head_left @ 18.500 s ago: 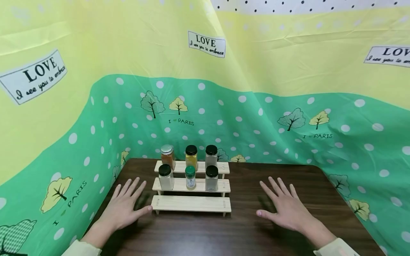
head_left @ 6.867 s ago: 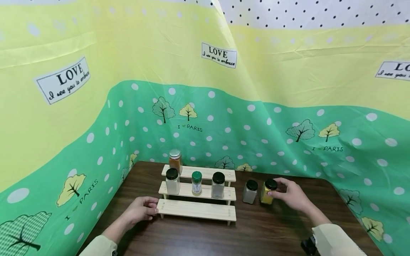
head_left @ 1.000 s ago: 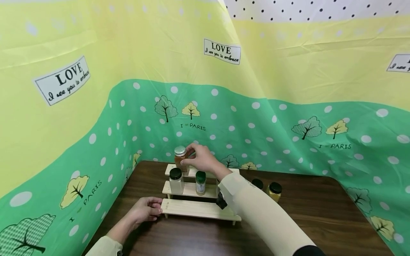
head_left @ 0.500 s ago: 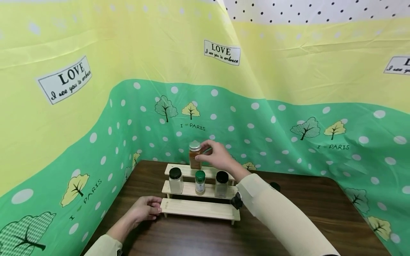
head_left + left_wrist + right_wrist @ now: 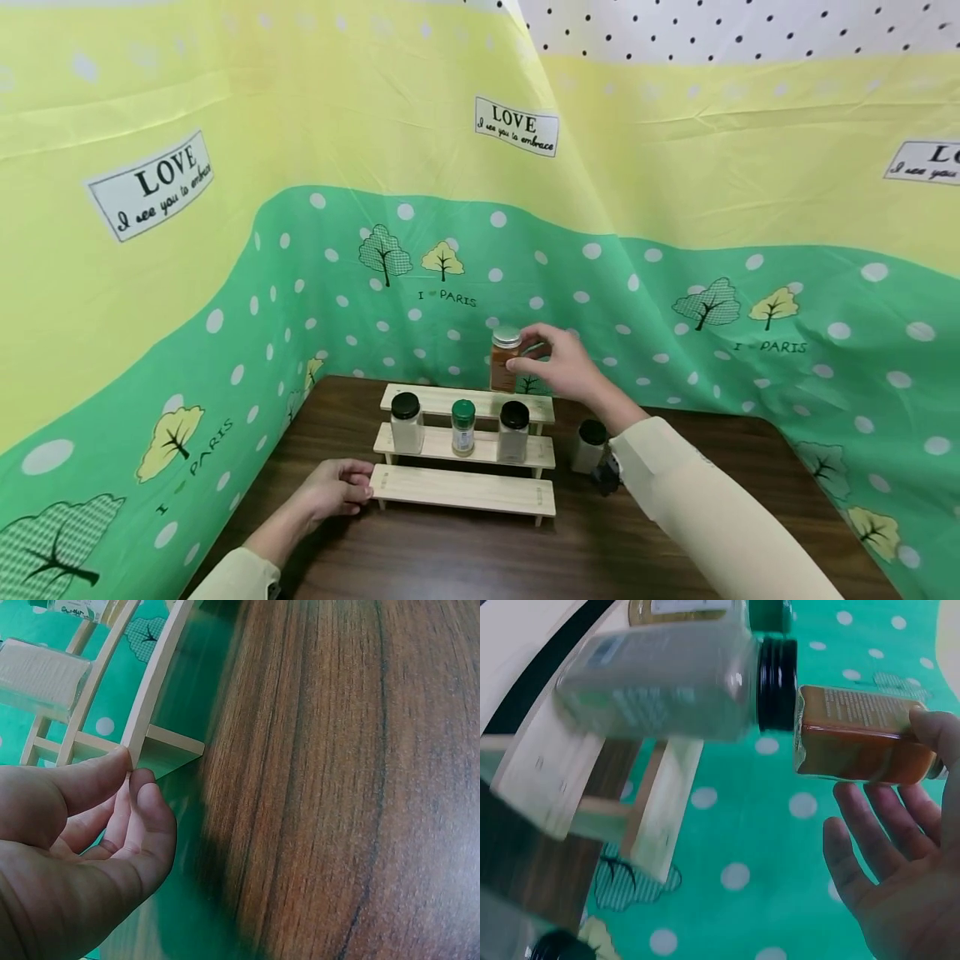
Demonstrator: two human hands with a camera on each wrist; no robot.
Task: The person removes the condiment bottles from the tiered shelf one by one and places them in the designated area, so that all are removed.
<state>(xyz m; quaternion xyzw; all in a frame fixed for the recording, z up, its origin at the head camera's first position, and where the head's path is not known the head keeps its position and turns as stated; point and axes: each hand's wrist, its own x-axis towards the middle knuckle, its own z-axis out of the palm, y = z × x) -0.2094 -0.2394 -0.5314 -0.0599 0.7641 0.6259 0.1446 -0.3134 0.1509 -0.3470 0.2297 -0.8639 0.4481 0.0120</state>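
The right hand (image 5: 558,364) holds a square-sided, silver-lidded clear jar of orange-brown contents (image 5: 502,369) between thumb and fingers, its long axis upright, left of the palm, near the top right of a pale wooden three-step rack (image 5: 461,488). The left hand (image 5: 330,490), farther off, pinches the rack's lowest left end.

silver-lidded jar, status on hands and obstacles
Right hand holding silver-lidded jar. Left hand gripping bottom shelf. Black-lidded jar right of rack, possible obstacle.
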